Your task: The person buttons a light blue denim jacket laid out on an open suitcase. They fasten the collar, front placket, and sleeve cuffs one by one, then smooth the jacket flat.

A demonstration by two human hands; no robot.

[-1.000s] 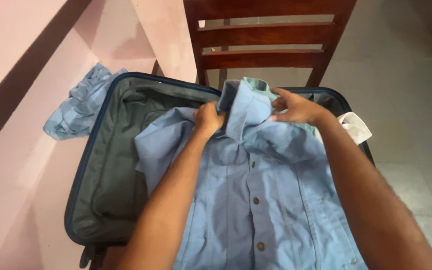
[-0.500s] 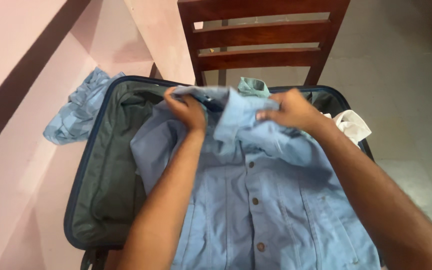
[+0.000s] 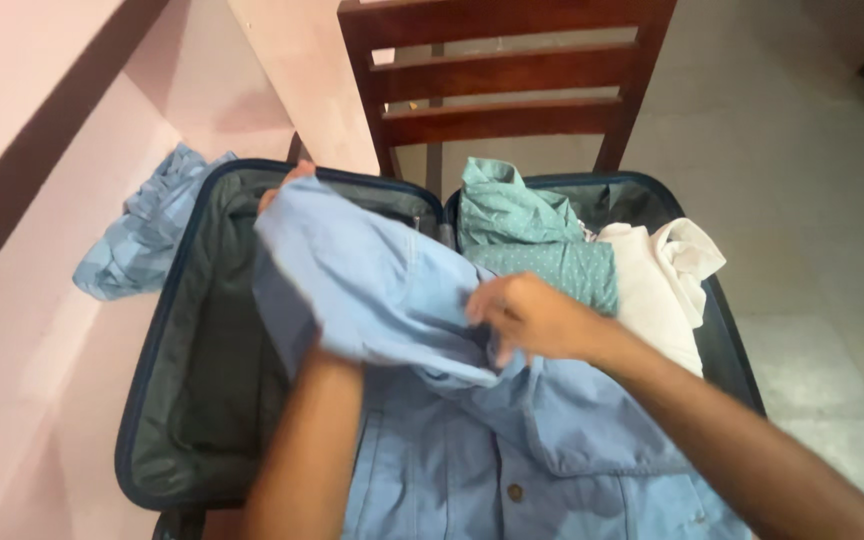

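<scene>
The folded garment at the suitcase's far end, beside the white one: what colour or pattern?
Teal green garment with fine pale dots, clearest in the head view.

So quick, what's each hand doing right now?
Left hand: mostly hidden under the blue shirt, lifting it; grip cannot be told.
Right hand: closed on the shirt.

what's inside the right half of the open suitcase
A folded teal dotted garment and a cream garment lie there. The light blue shirt covers the near part, hiding whatever lies beneath.
</scene>
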